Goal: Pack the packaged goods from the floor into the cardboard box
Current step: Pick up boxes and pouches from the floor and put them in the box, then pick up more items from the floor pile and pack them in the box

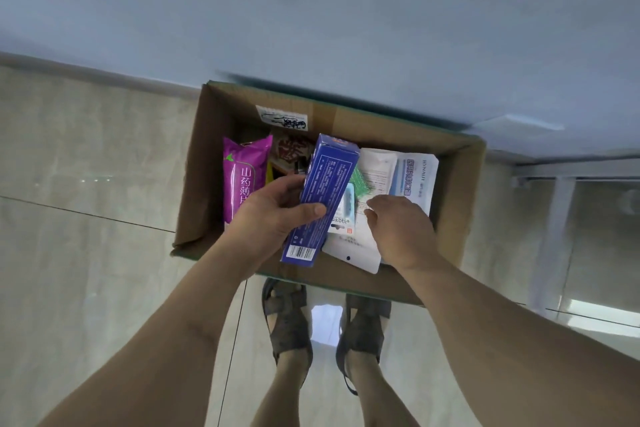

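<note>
A: Your left hand (277,215) grips the blue carton (320,198), thumb across its face, tilted over the box (460,204). Your right hand (398,229) is down among the white packets (374,173); its fingers curl under, and I can't tell whether they hold one.

B: So which step?

A: Placing, I'd judge. The purple bag (242,177) already stands at the left wall, packets lie on the right.

B: Next?

A: Lower the carton into the gap between them, probably laid flat, once your right hand clears room.
</note>
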